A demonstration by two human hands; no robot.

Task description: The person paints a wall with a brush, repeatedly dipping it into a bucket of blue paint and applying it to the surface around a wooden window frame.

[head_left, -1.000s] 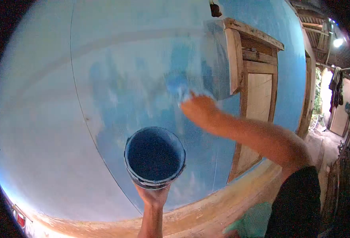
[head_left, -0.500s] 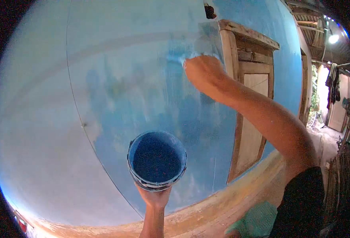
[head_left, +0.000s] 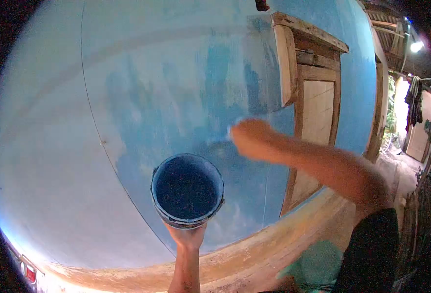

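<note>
My left hand is under a paint bucket and grips it from below. The open top of the bucket faces me, with dark blue inside and paint smears round its rim. My right hand is closed on a paintbrush, close to the wall. Motion smears the brush, and the hand hides much of it. Uneven blue strokes cover this part of the wall, with darker streaks above the hand and paler patches to the left.
Right of my right hand is a wooden door frame with a pale panel. A thin line runs down the wall at left. A brownish ledge follows the wall's base. Green mesh lies low right; dark cloth hangs farther back.
My right hand has moved down the wall with the brush. The bucket in my left hand sits slightly higher and farther left in view. The view has also shifted a little.
</note>
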